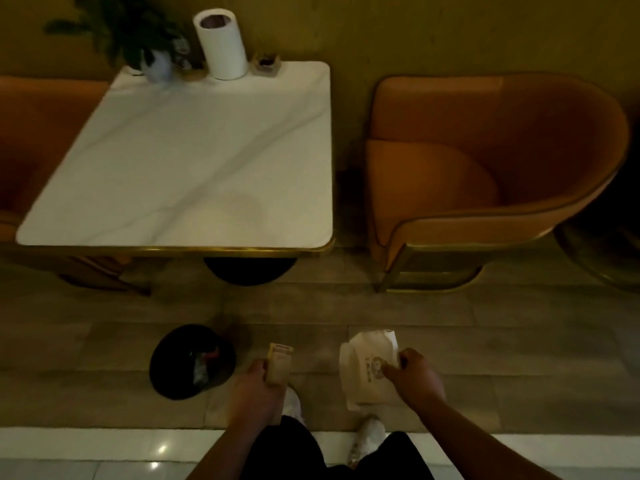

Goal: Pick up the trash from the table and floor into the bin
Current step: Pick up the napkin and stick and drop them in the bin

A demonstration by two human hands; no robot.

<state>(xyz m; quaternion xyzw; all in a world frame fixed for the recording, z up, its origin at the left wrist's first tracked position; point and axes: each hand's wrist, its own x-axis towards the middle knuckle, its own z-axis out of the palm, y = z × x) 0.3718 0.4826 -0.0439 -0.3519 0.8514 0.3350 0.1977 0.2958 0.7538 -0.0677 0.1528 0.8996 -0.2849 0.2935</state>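
Note:
My left hand grips a small tan cardboard box, held upright above the floor. My right hand pinches the right edge of a white paper bag with a printed logo. A round black bin lined with a dark bag stands on the floor just left of my left hand, with some trash inside. The white marble table stands beyond it.
An orange armchair stands right of the table, another orange seat to its left. A paper towel roll, a potted plant and a small holder sit at the table's far edge. My white shoes are below.

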